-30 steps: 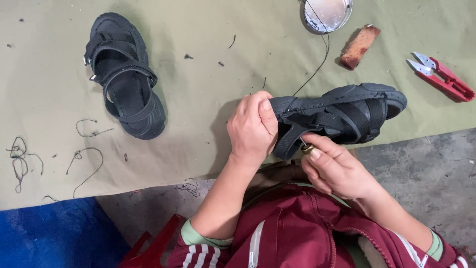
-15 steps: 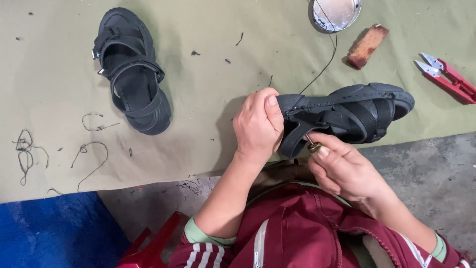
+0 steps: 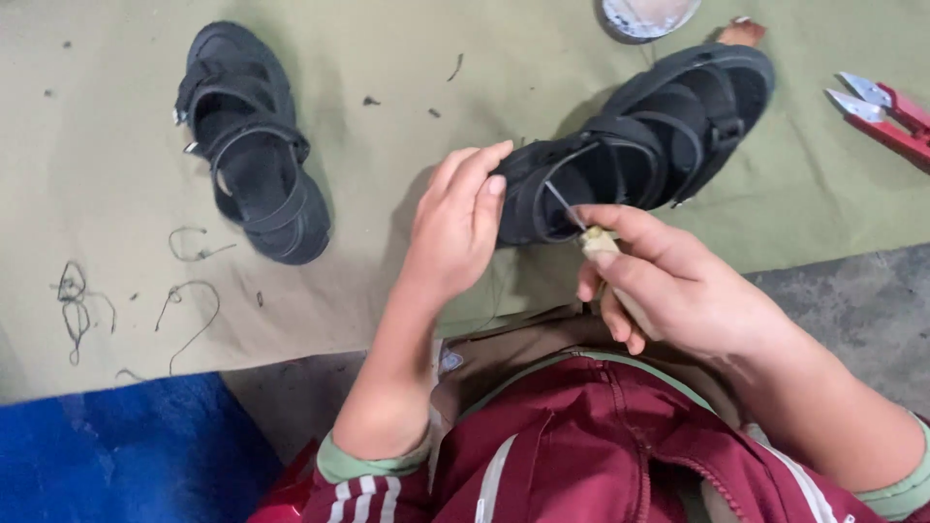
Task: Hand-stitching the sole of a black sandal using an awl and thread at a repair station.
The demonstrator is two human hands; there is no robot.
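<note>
1. A black strapped sandal [image 3: 639, 145] is held over the near edge of a green cloth [image 3: 387, 116]; its long axis runs diagonally, with one end at the upper right, far from the person, and the other end at the lower left, in the hands.
2. The near end of the held sandal is gripped by the left hand [image 3: 450, 232], whose fingers are curled around the sole edge, thumb hidden beneath.
3. A pale-handled awl [image 3: 591, 232] is held in the right hand [image 3: 678, 291], which is closed around the handle; the thin metal point is directed up and to the left, into the straps near the sandal's near end.
4. A second black sandal [image 3: 254, 140] is seen lying flat on the cloth, well apart to the left, its long axis running from upper left to lower right, straps upward.
5. A round metal dish [image 3: 647, 15] is cut off by the top edge, just beyond the held sandal's far end; its contents cannot be told.
6. Red-handled snips [image 3: 886, 114] lie at the right edge, blades pointing left.
7. Loose dark thread scraps [image 3: 189, 291] are scattered on the cloth at the left.
8. A blue surface [image 3: 116, 455] is seen at the lower left, and a grey floor [image 3: 852, 300] at the right.
</note>
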